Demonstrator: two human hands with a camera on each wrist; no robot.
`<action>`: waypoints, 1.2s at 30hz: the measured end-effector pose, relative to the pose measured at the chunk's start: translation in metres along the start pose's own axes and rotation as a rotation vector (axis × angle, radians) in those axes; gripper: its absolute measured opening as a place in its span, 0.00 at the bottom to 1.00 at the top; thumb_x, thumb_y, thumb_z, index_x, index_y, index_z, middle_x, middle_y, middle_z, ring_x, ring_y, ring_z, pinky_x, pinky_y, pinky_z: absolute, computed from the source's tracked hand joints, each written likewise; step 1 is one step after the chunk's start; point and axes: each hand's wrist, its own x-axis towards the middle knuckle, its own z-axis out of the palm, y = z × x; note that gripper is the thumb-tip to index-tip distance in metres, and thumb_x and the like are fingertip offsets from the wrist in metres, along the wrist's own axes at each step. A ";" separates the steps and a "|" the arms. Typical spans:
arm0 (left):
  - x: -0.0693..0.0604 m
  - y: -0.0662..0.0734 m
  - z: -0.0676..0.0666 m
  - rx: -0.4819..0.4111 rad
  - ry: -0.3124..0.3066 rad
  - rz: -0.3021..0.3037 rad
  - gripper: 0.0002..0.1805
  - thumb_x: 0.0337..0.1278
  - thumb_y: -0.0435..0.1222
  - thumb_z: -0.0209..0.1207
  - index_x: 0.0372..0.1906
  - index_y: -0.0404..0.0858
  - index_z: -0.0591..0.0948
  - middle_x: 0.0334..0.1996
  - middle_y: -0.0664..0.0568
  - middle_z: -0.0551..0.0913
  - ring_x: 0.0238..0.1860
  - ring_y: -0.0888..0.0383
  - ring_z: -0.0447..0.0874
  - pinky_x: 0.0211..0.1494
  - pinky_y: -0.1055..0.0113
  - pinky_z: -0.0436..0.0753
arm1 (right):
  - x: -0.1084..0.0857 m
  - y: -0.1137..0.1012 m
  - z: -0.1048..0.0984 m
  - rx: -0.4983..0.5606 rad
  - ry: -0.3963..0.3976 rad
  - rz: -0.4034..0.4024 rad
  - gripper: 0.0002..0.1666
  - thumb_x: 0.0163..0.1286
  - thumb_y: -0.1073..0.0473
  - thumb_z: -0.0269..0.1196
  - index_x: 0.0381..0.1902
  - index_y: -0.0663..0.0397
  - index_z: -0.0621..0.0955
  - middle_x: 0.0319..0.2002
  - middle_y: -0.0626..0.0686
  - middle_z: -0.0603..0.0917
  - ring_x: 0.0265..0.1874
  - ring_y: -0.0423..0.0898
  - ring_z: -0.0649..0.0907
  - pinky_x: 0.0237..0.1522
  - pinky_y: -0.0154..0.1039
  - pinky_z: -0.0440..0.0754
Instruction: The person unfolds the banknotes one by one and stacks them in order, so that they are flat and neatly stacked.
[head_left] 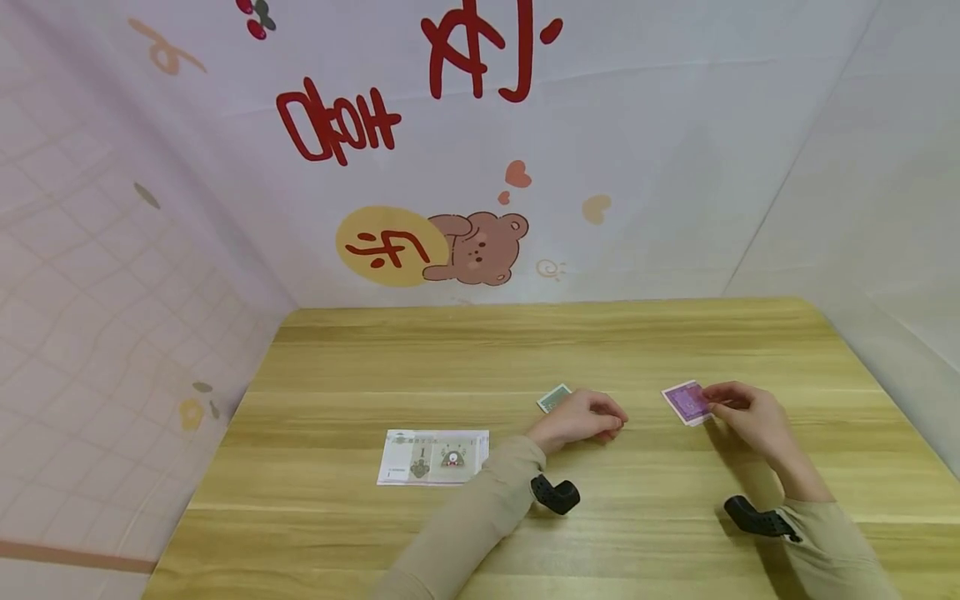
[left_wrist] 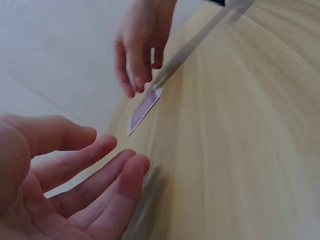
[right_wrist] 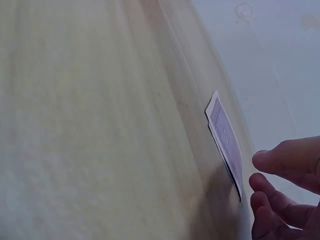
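A small stack of purple-printed paper cards point(head_left: 684, 402) with white borders lies on the table, its edges slightly offset in the right wrist view. My right hand point(head_left: 750, 412) hovers at its right edge, thumb and fingers loosely bent with nothing between them. To the left, my left hand point(head_left: 581, 417) is held over the table with relaxed, slightly bent fingers and an empty palm, as the left wrist view shows. Behind the left hand lies a green-printed card point(head_left: 553, 397), partly hidden by it. A pale banknote-like paper point(head_left: 431, 458) marked 1 lies beside the left forearm, which covers its right end.
The wood-grain table point(head_left: 337, 358) meets a white cloth backdrop point(head_left: 660, 150) with a printed bear point(head_left: 483, 250) and red characters. Cloth also hangs along the left and right sides. A black wrist device point(head_left: 557, 495) sits on the left sleeve, another point(head_left: 757, 517) on the right.
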 end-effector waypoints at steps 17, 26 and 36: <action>0.022 0.013 0.029 0.071 0.142 -0.031 0.12 0.53 0.23 0.60 0.44 0.29 0.83 0.27 0.55 0.81 0.29 0.60 0.82 0.34 0.75 0.79 | 0.003 -0.010 0.010 -0.148 -0.076 0.059 0.14 0.64 0.64 0.66 0.44 0.69 0.82 0.31 0.57 0.83 0.27 0.45 0.77 0.24 0.34 0.72; 0.030 0.019 0.035 0.087 0.213 -0.055 0.09 0.51 0.23 0.60 0.39 0.30 0.82 0.27 0.54 0.80 0.24 0.66 0.75 0.30 0.77 0.77 | -0.002 -0.019 0.023 -0.112 -0.087 0.062 0.14 0.64 0.62 0.67 0.43 0.66 0.81 0.32 0.56 0.83 0.29 0.46 0.77 0.26 0.36 0.73; 0.035 0.022 0.035 0.091 0.331 -0.108 0.08 0.48 0.25 0.62 0.36 0.35 0.82 0.24 0.55 0.79 0.24 0.64 0.73 0.27 0.73 0.73 | -0.004 -0.024 0.030 -0.092 -0.093 0.063 0.13 0.63 0.61 0.67 0.42 0.65 0.81 0.34 0.58 0.83 0.32 0.48 0.79 0.28 0.36 0.74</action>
